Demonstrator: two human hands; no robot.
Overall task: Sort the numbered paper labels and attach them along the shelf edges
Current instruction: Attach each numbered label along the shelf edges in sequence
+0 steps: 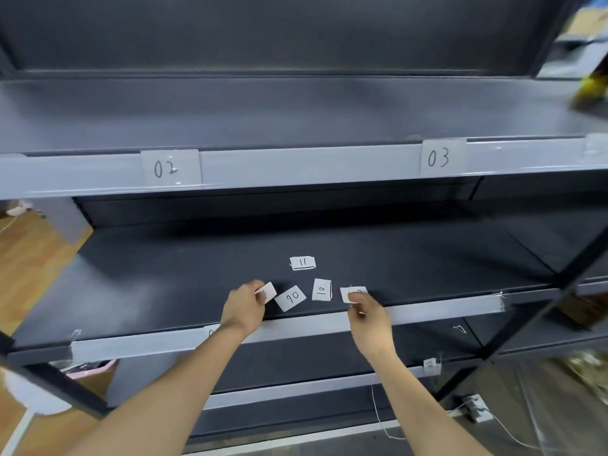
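Several white paper labels lie on the dark middle shelf (164, 284). The "11" label (302, 263) sits furthest back, with the "06" label (291, 297) and the "10" label (322, 289) nearer the front edge. My left hand (244, 307) pinches a label (268, 291) at the left of the group; its number is hidden. My right hand (370, 319) pinches another label (352, 294) at the right, its number partly covered. On the upper shelf edge (312, 166), the "02" label (170, 168) and the "03" label (443, 157) are fixed.
The middle shelf's grey edge strip (296, 327) runs under my wrists, with a partly hidden label (210, 331) by my left forearm. A small label (429, 366) hangs on the lower shelf edge. Dark uprights stand at both sides. A power strip (473, 406) lies on the floor.
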